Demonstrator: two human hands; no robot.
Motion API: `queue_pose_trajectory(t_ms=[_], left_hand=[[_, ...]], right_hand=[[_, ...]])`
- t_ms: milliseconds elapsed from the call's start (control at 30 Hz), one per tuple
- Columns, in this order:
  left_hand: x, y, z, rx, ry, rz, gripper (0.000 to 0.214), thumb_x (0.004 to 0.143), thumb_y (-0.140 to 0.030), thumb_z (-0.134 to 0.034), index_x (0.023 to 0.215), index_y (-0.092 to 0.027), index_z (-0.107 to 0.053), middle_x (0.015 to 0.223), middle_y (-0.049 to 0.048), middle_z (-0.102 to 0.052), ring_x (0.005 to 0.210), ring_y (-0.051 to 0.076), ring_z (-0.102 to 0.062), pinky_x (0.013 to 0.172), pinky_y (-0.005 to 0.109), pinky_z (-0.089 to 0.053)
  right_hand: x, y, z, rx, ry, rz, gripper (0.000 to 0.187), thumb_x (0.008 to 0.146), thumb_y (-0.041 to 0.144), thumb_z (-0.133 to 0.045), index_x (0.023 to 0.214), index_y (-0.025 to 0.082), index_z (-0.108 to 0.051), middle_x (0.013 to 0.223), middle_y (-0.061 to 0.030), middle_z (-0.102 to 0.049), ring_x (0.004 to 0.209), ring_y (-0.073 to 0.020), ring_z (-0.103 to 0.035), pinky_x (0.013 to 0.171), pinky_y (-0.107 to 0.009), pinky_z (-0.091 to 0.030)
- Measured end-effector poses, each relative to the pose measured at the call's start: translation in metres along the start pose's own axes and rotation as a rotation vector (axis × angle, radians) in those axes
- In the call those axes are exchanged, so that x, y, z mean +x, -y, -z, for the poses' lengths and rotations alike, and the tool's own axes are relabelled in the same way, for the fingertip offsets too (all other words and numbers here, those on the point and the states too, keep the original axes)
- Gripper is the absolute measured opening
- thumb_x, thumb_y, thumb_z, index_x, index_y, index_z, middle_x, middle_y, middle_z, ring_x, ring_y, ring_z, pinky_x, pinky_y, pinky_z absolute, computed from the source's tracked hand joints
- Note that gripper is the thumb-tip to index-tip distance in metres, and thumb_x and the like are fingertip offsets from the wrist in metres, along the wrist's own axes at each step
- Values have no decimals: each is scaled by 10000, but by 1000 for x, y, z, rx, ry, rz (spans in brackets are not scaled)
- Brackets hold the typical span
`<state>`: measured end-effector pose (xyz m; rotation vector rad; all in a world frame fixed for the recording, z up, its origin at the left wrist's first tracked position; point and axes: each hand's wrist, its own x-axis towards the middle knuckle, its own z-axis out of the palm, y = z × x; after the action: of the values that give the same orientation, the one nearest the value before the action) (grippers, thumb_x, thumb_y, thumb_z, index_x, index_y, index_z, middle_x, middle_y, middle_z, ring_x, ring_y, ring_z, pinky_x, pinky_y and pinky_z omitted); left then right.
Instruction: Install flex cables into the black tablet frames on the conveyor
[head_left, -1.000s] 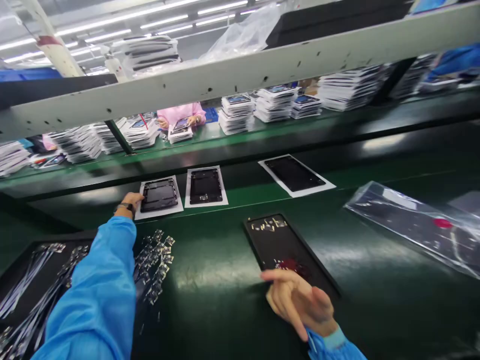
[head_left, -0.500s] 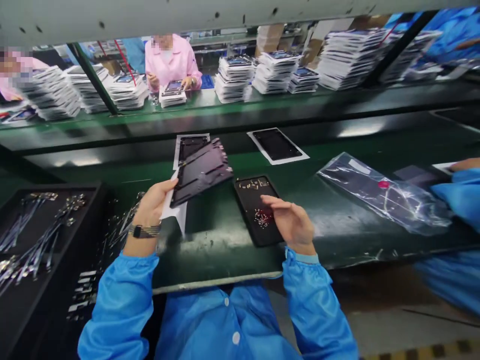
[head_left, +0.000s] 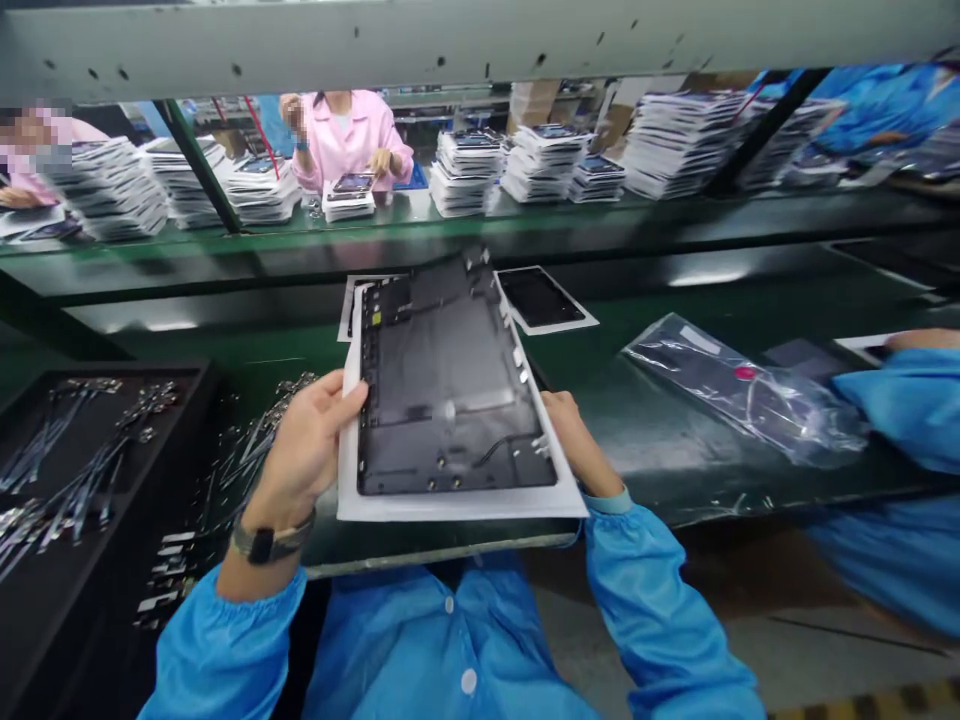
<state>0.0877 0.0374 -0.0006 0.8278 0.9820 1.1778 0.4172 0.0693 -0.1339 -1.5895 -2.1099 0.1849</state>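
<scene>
My left hand (head_left: 304, 450), with a watch on its wrist, grips the left edge of a black tablet housing (head_left: 442, 400) and a white sheet (head_left: 465, 505) under it, thumb on top. The housing's inner side faces me, tilted, showing small connectors along its edges and a thin black cable at the lower right. My right hand (head_left: 574, 435) is beside the housing's right edge, partly behind it. Its fingertips are hidden, so I cannot tell whether they hold anything. The dark tray of small screws is almost wholly covered by the housing.
Another black housing (head_left: 540, 298) lies on white paper at the back. To the left stands a black box (head_left: 187, 400) of ribbon cables, with loose cables (head_left: 259, 430) beside it. A clear plastic bag (head_left: 720, 375) lies right, near a co-worker's blue sleeve (head_left: 900, 400). Paper-layered stacks (head_left: 465, 180) line the far shelf.
My left hand has brought the housing and sheet nearer and turned the inner side towards me. The right hand, earlier over the screw tray with fingers extended, is now partly behind the housing.
</scene>
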Motion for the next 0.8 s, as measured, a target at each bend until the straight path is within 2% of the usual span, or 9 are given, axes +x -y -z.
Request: queue_pose_trajectory(t_ms=[167,233,300,400,533,600,667,733,800], left_hand=[[7,82,46,182,-58,83,307,649,-338,-794,838,-148,-643,736,27,-703,647,151,-654,624,247,-518],[11,104,54,327,-67,98,212,685,-304,-738,788,-155,-628,698,22,-686,649,156,-647,637,253,-506],[13,115,57,487,-84,92,109,721,-251,-679,733,-167,-610,680,24,-672,662,171,-642,648,271,-495],[13,114,60,680,-156,46,87,739,-188,-658,675,-186,-600,678,37,-645,686,198,-614,698,317,-475],[1,95,84,1166,-330,-176,71,791,-137,-621,783,-202,-647,864,95,-666,880,261,-595,857,395,-439],[-8,85,105,1351,-401,-209,100,817,-125,-589,830,-203,-650,937,113,-663,956,286,-579,891,416,-427],[-16,78,125,1441,-436,-169,81,833,-149,-589,857,-200,-646,955,117,-653,974,300,-568,894,425,-431],[-21,78,138,1468,-438,-132,58,833,-180,-613,881,-195,-641,970,119,-645,989,306,-562,901,430,-438],[-22,81,143,1462,-428,-142,71,822,-181,-631,892,-193,-634,983,116,-639,1015,305,-555,916,431,-438]], right_hand=[[1,1,6,76,23,17,163,869,304,-606,790,241,-734,931,-81,-731,868,-271,-590,816,-448,-434],[0,0,7,175,-8,17,192,868,373,-608,781,246,-723,910,-74,-739,863,-270,-622,819,-455,-449],[-1,1,8,298,-49,-23,235,838,468,-636,773,258,-719,875,-62,-744,861,-275,-647,828,-466,-473],[-1,9,12,489,-103,-236,286,752,551,-711,783,268,-736,838,-53,-748,832,-293,-673,811,-489,-518],[-1,28,23,729,-255,-491,247,678,503,-804,762,280,-738,792,-48,-743,809,-326,-688,818,-542,-549],[1,36,29,780,-343,-513,223,669,487,-820,753,300,-733,779,-38,-732,806,-329,-686,856,-569,-541],[3,42,34,770,-392,-519,268,619,498,-847,742,288,-734,752,-39,-722,775,-328,-686,858,-583,-540],[7,48,36,739,-381,-514,297,604,509,-853,748,276,-740,741,-40,-720,760,-321,-692,844,-578,-548],[12,57,34,705,-298,-462,260,657,507,-827,777,291,-747,748,-35,-726,763,-311,-699,831,-562,-554]])
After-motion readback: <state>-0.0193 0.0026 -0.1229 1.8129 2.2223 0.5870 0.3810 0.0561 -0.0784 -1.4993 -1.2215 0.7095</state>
